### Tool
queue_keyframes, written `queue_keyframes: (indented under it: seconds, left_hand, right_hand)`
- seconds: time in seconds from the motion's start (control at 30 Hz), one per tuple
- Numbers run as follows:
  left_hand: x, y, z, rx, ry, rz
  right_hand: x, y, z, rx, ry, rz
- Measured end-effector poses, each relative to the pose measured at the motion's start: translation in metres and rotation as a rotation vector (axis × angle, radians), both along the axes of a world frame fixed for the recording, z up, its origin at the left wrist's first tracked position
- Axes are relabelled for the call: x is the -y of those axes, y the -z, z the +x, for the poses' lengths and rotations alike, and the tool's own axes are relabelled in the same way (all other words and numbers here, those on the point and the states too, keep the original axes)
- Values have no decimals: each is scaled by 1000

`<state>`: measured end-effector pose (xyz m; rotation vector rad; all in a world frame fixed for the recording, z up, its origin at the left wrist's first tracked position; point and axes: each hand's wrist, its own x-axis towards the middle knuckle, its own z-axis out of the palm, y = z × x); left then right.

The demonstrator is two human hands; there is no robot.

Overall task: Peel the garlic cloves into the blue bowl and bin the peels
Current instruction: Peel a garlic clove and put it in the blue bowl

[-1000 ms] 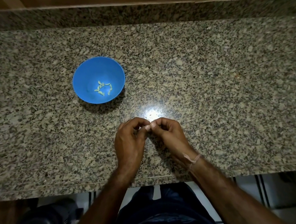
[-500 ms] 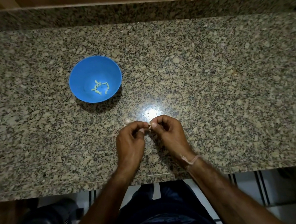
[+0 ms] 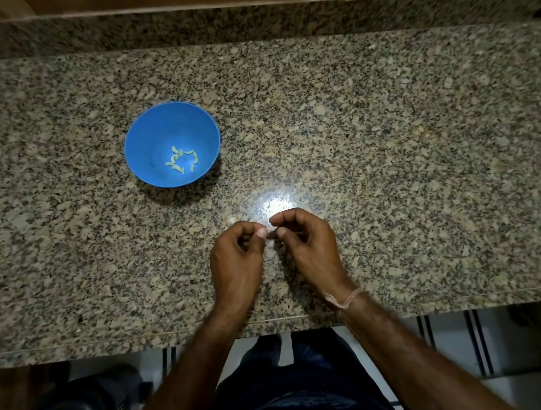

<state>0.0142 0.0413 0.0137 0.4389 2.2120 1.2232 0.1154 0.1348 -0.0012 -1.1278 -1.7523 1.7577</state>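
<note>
1. Hands meet over the near middle of a speckled granite counter (image 3: 391, 158), seen from above by someone standing at its front edge.
2. Left hand (image 3: 234, 258) is curled, with the thumb and forefinger tips pinching one end of a small pale garlic clove (image 3: 269, 234).
3. Right hand (image 3: 306, 244) is curled the same way and pinches the other end, so the clove sits between the two sets of fingertips, just above the counter. It is too small and blurred to tell how much skin is on it.
4. A thin thread band (image 3: 347, 298) circles the right wrist.
5. A blue bowl (image 3: 155, 133) stands upright on the counter, further back and to the left of the hands, well apart from them.
6. Several peeled cloves (image 3: 182, 162), pale yellow and curved, lie loosely in the bottom of the bowl.
7. A small pale scrap (image 3: 231, 221) lies on the counter just beyond the left hand's knuckles, between the hand and the bowl; whether it is peel or clove cannot be told.
8. A bright spot of reflected light (image 3: 274, 206) shines on the stone just beyond the fingertips.
</note>
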Motion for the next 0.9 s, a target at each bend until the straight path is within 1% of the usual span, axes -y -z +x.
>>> queue_keyframes:
  seconds: [0.13,0.3,0.37,0.5,0.6,0.77,0.83,0.9]
  left_hand:
    - [2,4,-1,34,6,-9]
    - [9,11,0,10,73,-94]
    - [12,11,0,-45,57,-114]
    - [30,16,-16,-238,-33,-182]
    - [45,28,-32,-302,-48,-222]
    - [59,31,-15,-364,1,-88]
    - [62,33,-3,-351,26,-75]
    - [61,36,6,-338,80,-48]
  right_hand:
    - [2,-2,1,-23,-40,15]
    - [4,5,-1,63,-44,84]
    - [6,7,-1,94,-40,123]
    - [5,14,6,178,-79,249]
    - [4,14,14,200,-123,310]
    - [5,16,39,314,-152,535]
    - [8,17,47,311,-122,502]
    - [12,17,50,261,-65,384]
